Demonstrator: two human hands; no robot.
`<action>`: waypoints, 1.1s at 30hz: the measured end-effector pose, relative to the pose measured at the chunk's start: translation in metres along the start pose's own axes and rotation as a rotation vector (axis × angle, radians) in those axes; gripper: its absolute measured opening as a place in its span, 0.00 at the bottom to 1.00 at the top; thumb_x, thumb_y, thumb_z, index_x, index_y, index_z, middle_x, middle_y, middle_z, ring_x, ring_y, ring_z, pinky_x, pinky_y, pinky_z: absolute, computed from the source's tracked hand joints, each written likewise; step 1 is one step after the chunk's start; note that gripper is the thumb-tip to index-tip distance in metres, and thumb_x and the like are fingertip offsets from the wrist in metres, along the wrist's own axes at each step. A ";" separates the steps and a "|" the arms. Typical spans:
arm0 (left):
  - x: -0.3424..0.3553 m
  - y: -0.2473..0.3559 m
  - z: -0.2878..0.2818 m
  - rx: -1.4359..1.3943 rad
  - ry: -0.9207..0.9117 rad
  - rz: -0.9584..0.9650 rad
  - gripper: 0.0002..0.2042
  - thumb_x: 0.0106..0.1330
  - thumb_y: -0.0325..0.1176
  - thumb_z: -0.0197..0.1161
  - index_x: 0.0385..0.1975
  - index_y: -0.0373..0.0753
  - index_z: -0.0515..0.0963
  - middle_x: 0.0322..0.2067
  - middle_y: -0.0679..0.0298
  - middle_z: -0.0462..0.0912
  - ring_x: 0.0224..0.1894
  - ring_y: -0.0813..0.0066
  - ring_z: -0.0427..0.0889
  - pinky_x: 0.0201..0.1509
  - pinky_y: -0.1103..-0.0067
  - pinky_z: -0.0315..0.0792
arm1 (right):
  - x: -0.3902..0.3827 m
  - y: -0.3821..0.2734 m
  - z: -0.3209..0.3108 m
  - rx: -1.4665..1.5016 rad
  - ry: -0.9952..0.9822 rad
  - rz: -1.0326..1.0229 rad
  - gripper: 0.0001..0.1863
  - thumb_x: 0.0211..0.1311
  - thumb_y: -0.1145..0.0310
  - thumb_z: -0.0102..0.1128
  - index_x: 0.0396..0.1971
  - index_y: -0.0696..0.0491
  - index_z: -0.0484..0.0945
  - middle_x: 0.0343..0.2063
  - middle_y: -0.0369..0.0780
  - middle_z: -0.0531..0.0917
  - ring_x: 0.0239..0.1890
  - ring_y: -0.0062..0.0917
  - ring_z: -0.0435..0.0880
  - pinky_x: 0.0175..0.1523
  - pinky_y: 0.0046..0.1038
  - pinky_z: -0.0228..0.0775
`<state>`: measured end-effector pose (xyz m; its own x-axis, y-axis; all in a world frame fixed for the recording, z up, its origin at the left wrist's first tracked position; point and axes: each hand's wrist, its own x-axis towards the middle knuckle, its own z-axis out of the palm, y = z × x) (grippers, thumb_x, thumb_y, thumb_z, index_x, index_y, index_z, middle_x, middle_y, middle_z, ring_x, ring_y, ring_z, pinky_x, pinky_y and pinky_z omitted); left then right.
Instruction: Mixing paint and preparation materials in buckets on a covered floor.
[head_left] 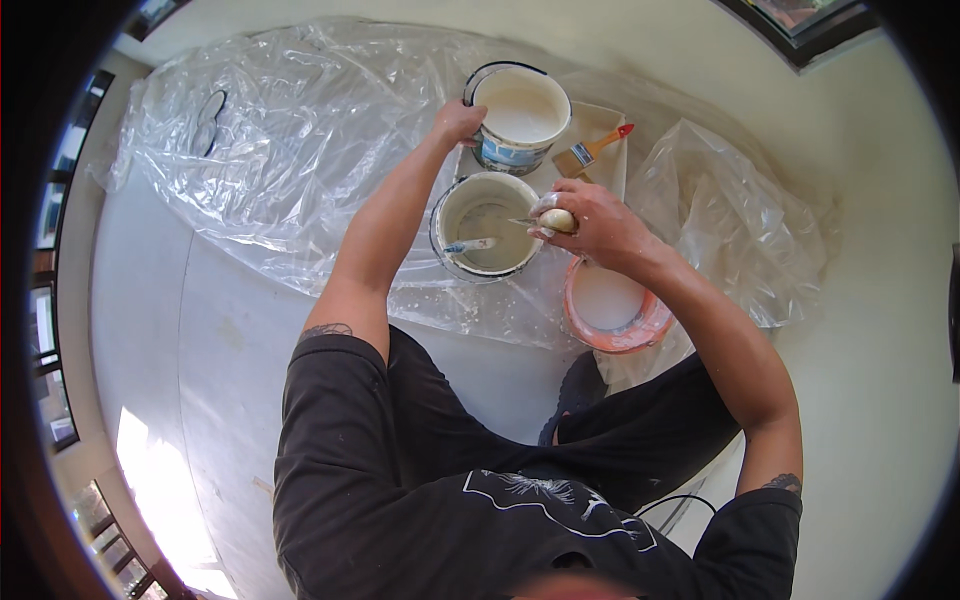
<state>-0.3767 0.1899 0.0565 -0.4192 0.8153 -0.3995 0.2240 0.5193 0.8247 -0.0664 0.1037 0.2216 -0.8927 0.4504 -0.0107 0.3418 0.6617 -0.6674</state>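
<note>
My left hand is closed on the left rim of a paint bucket with pale liquid inside and a blue patch on its wall. Just below it stands a second bucket, holding greyish liquid and a blue-and-white flat piece. Over this bucket's right rim, my right hand grips what looks like a putty knife, its rounded pale handle end showing and a thin metal tip pointing left. White smears cover those fingers. Under my right wrist sits an orange-red bucket with whitish liquid.
A paintbrush with a red-tipped wooden handle lies on a pale tray. Crumpled clear plastic sheeting covers the floor along the wall. My sandalled foot is close to the orange-red bucket.
</note>
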 end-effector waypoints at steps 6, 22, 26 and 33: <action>0.008 0.005 -0.004 0.416 0.376 0.332 0.24 0.63 0.46 0.65 0.49 0.31 0.81 0.43 0.44 0.86 0.48 0.51 0.86 0.52 0.65 0.79 | 0.004 -0.008 0.008 -0.052 0.006 -0.088 0.14 0.64 0.60 0.69 0.42 0.54 0.84 0.40 0.42 0.82 0.43 0.40 0.83 0.50 0.39 0.76; -0.027 0.081 0.033 -0.162 -0.097 0.368 0.20 0.71 0.49 0.65 0.44 0.34 0.82 0.25 0.67 0.79 0.23 0.80 0.75 0.25 0.79 0.70 | -0.004 0.019 0.023 -0.194 -0.077 0.017 0.15 0.63 0.60 0.70 0.44 0.54 0.84 0.43 0.43 0.84 0.45 0.42 0.83 0.51 0.40 0.74; -0.009 0.060 0.013 -0.232 -0.082 0.305 0.17 0.75 0.48 0.60 0.44 0.38 0.80 0.26 0.72 0.73 0.24 0.83 0.71 0.28 0.81 0.69 | -0.002 0.018 0.014 -0.196 -0.005 0.079 0.17 0.63 0.57 0.70 0.43 0.53 0.84 0.37 0.43 0.85 0.43 0.41 0.83 0.50 0.40 0.74; 0.018 -0.022 -0.050 0.248 0.263 0.378 0.17 0.68 0.43 0.64 0.47 0.37 0.84 0.42 0.51 0.88 0.45 0.60 0.87 0.52 0.69 0.78 | 0.017 0.023 -0.050 0.142 0.139 0.138 0.19 0.68 0.54 0.68 0.43 0.56 0.83 0.32 0.41 0.85 0.32 0.23 0.82 0.39 0.30 0.75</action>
<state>-0.4328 0.1799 0.0509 -0.4684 0.8822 0.0476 0.5907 0.2727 0.7594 -0.0593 0.1566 0.2432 -0.7881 0.6154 -0.0127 0.4039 0.5015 -0.7651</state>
